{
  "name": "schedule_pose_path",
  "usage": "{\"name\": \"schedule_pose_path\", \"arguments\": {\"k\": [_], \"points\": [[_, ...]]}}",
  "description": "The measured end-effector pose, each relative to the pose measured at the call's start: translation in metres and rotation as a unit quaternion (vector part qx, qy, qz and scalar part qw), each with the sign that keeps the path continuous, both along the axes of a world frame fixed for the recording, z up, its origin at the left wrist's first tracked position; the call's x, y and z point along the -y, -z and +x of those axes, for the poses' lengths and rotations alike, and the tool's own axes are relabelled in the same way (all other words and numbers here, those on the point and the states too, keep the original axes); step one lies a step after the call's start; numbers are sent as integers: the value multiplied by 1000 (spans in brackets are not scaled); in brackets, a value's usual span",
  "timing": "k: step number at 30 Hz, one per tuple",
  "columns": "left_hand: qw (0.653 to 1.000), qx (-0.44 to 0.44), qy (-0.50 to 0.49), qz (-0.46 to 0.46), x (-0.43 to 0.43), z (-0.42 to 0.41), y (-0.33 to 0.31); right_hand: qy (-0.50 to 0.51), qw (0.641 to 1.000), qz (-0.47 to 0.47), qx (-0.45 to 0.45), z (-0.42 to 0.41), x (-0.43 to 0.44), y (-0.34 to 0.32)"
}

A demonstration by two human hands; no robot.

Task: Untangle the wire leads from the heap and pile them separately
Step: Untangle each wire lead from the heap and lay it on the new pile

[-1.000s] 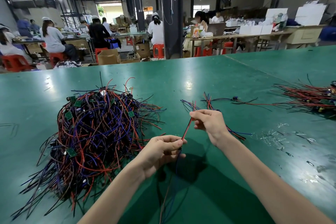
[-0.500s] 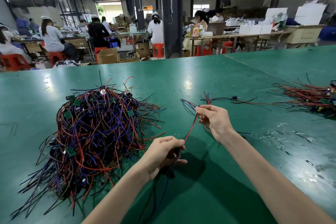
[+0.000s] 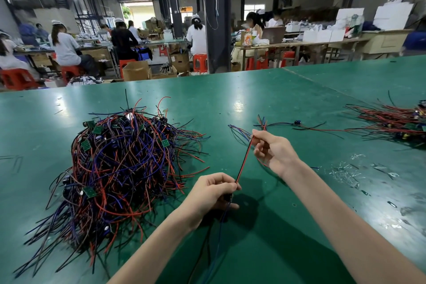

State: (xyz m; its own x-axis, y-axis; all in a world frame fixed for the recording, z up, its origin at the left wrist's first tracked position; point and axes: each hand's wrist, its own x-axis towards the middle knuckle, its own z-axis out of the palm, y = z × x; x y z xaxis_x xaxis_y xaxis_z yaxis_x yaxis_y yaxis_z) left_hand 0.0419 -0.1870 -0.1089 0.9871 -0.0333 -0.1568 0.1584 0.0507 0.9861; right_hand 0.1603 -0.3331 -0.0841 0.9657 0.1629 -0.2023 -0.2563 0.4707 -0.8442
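On the green table [image 3: 253, 90], a tangled heap of wire leads [image 3: 119, 168] is noted at left, a flatter pile [image 3: 396, 122] at far right, loose leads [image 3: 297, 123] between.

Bare, slender forearms end in a bare left hand [image 3: 213, 192] and right hand [image 3: 275, 153].

Green boards [image 3: 88, 191] in wire heap [image 3: 119, 168]: markings too small to read.
Printed carton [image 3: 247, 39]: bright colours — lettering blurred, illegible.
Cardboard box [image 3: 136, 71]: no readable label.

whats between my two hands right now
In the head view, a red-and-black wire lead runs straight from the left hand up to the right hand; both pinch it.
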Motion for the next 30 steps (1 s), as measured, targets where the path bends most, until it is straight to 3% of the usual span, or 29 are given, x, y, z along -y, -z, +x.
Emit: {"name": "schedule_pose_path", "arguments": {"k": [2,4,7,8,10,12,13,15,17,19,21,23,26,28,30], "points": [[1000,23,15,13,0,-1,0,-16,998,28,-62,4,2,4],[999,34,16,24,0,-1,0,-4,998,20,-65,7,1,9],[999,30,-7,21,-3,1,-1,69,984,-123,105,7,-2,15],[1000,23,-13,16,-4,1,-2,100,949,-216,205,7,-3,17],[1000,7,-15,8,-6,2,-2,155,823,-379,394,5,-3,23],[1000,-8,-10,3,-6,2,-1,187,727,-425,505,4,-4,27],[1000,-12,-8,1,-7,1,-1,198,711,-423,525,4,-5,28],[1000,-8,-1,1,-7,1,-1,205,736,-406,501,3,-7,27],[1000,13,12,10,-8,1,-2,176,836,-348,386,3,-7,22],[999,39,24,22,-9,0,-4,127,941,-222,220,5,-6,15],[997,61,33,32,-9,-1,-5,66,993,-83,45,6,-4,11],[995,71,45,45,-8,-1,-5,3,997,2,-78,8,0,11],[994,72,60,59,-8,-1,-4,-22,994,3,-105,8,-1,14],[995,65,56,59,-9,-2,-5,22,997,-72,-16,8,-4,15],[996,58,45,56,-10,-1,-6,90,960,-200,172,6,-5,17]]}}
